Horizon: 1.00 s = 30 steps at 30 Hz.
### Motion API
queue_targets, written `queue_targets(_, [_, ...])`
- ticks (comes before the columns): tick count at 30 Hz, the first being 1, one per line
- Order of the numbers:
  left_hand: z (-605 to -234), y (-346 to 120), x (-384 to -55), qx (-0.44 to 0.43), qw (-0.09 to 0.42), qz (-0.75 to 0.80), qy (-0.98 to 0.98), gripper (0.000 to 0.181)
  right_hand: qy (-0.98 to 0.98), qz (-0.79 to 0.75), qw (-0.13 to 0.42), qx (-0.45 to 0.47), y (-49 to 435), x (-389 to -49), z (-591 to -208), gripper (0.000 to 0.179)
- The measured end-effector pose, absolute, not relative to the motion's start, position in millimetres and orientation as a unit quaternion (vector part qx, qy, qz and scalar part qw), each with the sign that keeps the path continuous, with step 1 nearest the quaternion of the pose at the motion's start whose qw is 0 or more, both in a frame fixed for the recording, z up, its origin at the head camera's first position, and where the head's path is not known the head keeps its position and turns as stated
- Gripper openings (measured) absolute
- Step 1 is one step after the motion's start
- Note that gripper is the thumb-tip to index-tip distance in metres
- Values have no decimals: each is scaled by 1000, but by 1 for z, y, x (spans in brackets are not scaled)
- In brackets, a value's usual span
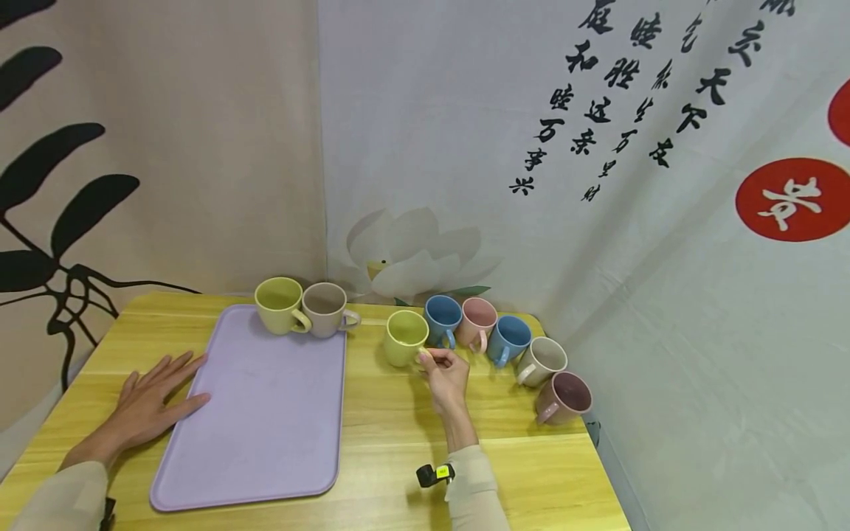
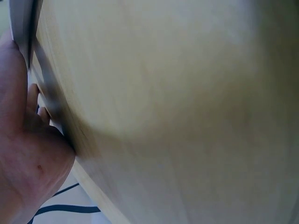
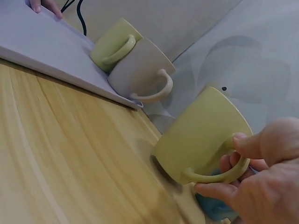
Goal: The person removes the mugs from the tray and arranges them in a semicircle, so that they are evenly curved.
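My right hand grips the handle of a yellow-green mug to the right of the tray. In the right wrist view, the thumb and fingers of that hand curl around the handle of the mug; whether its base touches the table cannot be told. Spread fingers of my left hand rest at the left edge of a lilac tray. A second yellow-green mug and a greyish-beige mug stand side by side at the tray's far end.
Right of the held mug, a row curves along the table's edge: a blue mug, a pink mug, another blue mug, a beige mug and a dark mauve mug. A printed curtain hangs behind the wooden table.
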<state>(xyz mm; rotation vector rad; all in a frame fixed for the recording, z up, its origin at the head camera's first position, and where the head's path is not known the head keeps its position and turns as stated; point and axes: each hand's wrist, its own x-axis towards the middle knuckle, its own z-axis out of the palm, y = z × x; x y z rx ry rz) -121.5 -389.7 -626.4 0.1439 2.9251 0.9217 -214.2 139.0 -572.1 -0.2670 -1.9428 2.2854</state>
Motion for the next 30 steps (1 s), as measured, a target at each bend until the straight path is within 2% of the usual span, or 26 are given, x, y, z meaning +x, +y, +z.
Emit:
queue_targets(7, [-627, -390, -121, 47, 32, 300, 952, 87, -644, 755, 66, -100, 143, -218, -575, 9])
queue_targets(15, [-627, -390, -121, 47, 32, 303, 951, 87, -657, 741, 87, -103, 148, -224, -579, 14])
queue_targets(30, [-627, -389, -121, 48, 30, 305, 951, 87, -661, 736, 96, -110, 156, -226, -581, 7])
